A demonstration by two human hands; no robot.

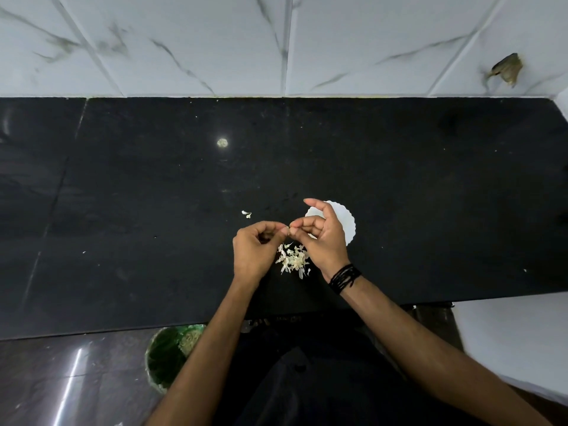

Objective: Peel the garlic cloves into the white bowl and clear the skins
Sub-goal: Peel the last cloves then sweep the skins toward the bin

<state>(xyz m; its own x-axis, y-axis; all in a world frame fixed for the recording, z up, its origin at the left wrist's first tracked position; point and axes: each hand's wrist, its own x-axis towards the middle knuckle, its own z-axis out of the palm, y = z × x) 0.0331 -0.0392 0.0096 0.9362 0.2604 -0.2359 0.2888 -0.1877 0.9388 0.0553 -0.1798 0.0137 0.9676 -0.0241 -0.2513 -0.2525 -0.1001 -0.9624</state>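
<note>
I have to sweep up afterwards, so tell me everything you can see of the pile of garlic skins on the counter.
The pile of garlic skins is a loose heap of thin, papery, off-white flakes lying flat on the black counter, just below and between the two hands, left of the white bowl. A few flakes have strayed at its near edge. Neither hand appears to touch it.

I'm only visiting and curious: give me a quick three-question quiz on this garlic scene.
1. True or false: the skins lie inside the bowl.
2. Which wrist wears the black band?
3. The bin is: A) on the counter, B) on the floor, C) in the bowl.

Key: 1. False, they lie on the counter below both hands, left hand, right hand, which pinch a clove. 2. Right. 3. B.
</note>
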